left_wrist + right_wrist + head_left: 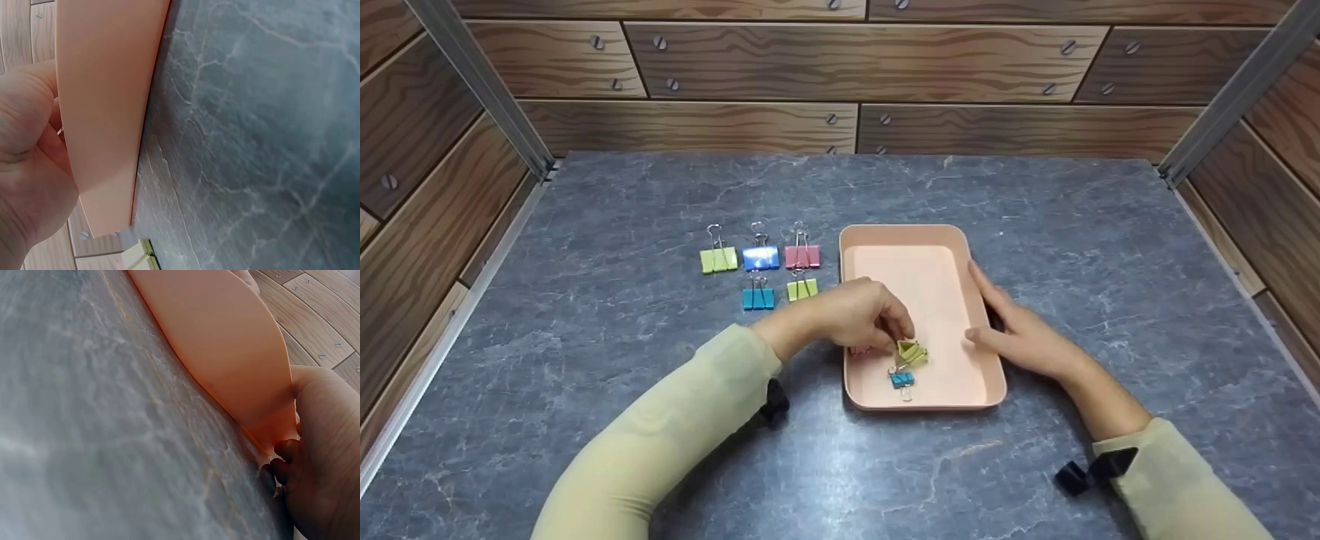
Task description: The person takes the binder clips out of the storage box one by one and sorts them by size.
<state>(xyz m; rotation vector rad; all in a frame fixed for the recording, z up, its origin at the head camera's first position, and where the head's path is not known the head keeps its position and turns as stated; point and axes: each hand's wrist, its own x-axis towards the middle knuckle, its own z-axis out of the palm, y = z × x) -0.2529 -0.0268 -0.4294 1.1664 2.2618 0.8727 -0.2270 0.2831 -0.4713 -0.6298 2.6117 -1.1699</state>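
Observation:
In the head view a pink tray lies on the table. The left hand reaches over its left wall, fingertips at a yellow-green binder clip inside; whether they pinch it cannot be told. A small teal clip lies just below it, and a pink clip shows partly under the left hand. On the right wall rests the right hand, thumb at the rim and fingers along the outside. The right wrist view shows that hand against the tray's wall.
Left of the tray stand two rows of clips: a yellow-green one, a blue one and a pink one behind, a teal one and a yellow-green one in front. Wood-patterned walls surround the table.

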